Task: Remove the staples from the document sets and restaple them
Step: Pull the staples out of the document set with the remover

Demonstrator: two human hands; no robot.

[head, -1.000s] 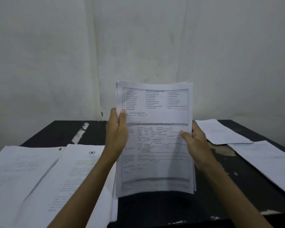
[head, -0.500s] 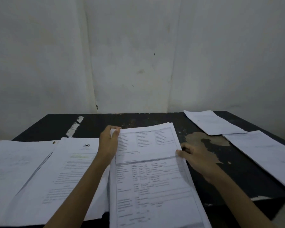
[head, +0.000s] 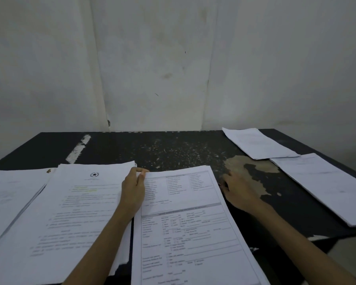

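Between the fingers of the two hands, a stack of forms [head: 185,223] is laid flat on the dark counter [head: 173,149]. Its top left corner is pinched by the fingers [head: 140,175] of the left hand [head: 133,192]. The bent fingers [head: 224,183] of the right hand [head: 239,194] are set at the stack's right edge; whether the paper is held there cannot be told. Just left of the left fingers, a pile of papers [head: 70,212] with a star mark is seen. Well right of the right fingers, a long sheet [head: 325,186] is laid.
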